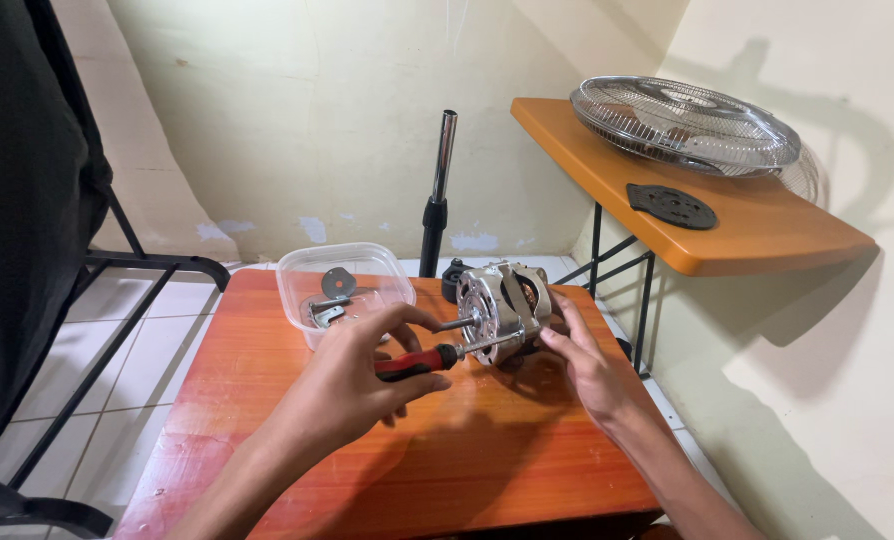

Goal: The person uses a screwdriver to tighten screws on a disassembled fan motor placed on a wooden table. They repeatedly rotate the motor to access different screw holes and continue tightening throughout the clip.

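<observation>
A silver fan motor (pixel 502 308) with copper windings lies on its side on the orange wooden table (pixel 487 460). My right hand (pixel 587 365) steadies the motor from its right side, fingers against the housing. My left hand (pixel 352 385) grips a screwdriver (pixel 429 359) with a red and black handle; its metal shaft points right and its tip meets the motor's front face, just below the motor's shaft.
A clear plastic tub (pixel 342 290) with metal parts sits at the table's back left. A black and chrome pole (pixel 437 200) stands behind. An orange shelf (pixel 767 240) at right carries a wire fan guard (pixel 685 125) and a black round plate (pixel 671 205). A black frame stands at left.
</observation>
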